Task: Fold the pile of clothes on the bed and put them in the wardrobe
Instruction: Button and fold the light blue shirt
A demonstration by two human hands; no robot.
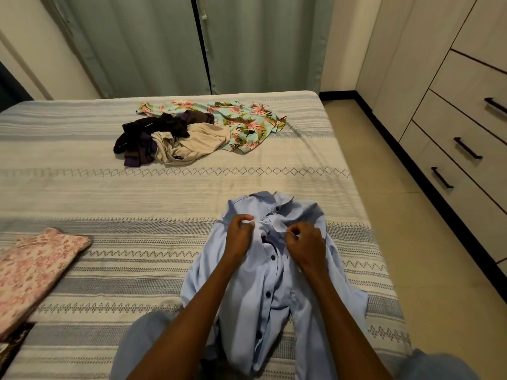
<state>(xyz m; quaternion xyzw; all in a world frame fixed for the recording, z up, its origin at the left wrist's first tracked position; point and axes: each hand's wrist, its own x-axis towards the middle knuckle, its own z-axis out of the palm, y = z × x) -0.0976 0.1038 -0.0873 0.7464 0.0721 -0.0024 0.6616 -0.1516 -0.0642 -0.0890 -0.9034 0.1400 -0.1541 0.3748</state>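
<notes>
Blue shirt pinched near its collar by left hand and right hand.

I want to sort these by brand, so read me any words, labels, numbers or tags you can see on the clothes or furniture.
No readable text anywhere.
Light blue shirt, gripped near the collar by the left hand and right hand: no legible label.
Beige garment in the pile: a small dark patch at its hem, too small to read.
</notes>
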